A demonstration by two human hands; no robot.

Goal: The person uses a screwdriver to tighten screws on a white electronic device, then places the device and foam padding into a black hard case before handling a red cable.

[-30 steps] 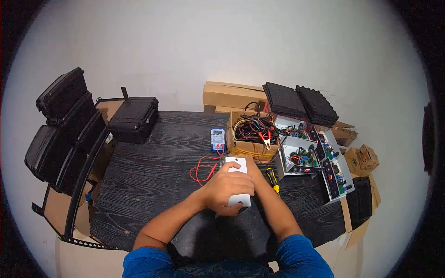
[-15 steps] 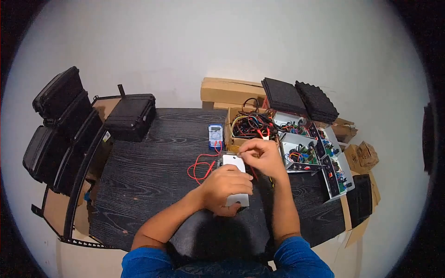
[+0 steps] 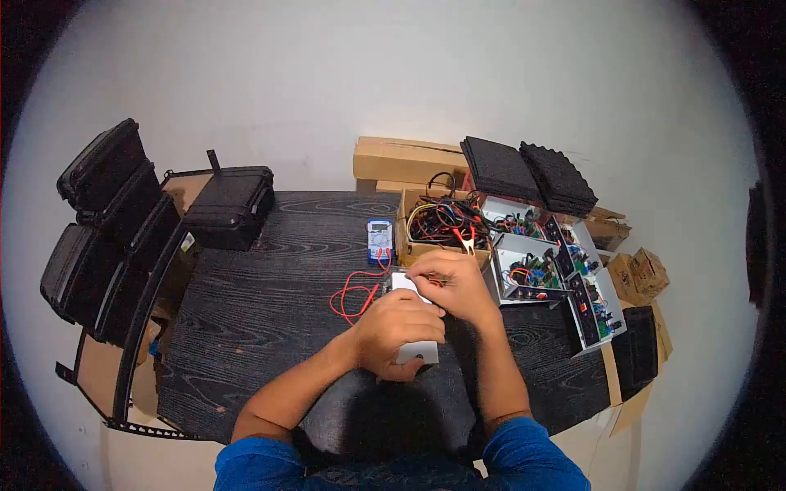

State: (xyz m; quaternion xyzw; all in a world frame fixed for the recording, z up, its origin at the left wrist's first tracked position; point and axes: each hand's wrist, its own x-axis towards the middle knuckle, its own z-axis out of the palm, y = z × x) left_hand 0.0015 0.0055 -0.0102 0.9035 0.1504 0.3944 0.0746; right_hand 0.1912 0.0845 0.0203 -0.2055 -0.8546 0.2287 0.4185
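A white box-like device lies on the dark wood-grain table in front of me. My left hand is wrapped over its middle, thumb at the near end. At its far end, my right hand has fingers pinched together over the white top; whatever is between them is too small to make out. Just beyond stands a blue-framed multimeter, with red leads looping left of the device.
A cardboard box of tangled cables sits behind my right hand. Open white enclosures with circuit boards stand at the right, black foam sheets behind them. Black cases are at the left; a long carton is at the back.
My right hand has moved slightly left and nearer, from the device's far right corner onto its top. My left hand has stayed nearly still on the device.
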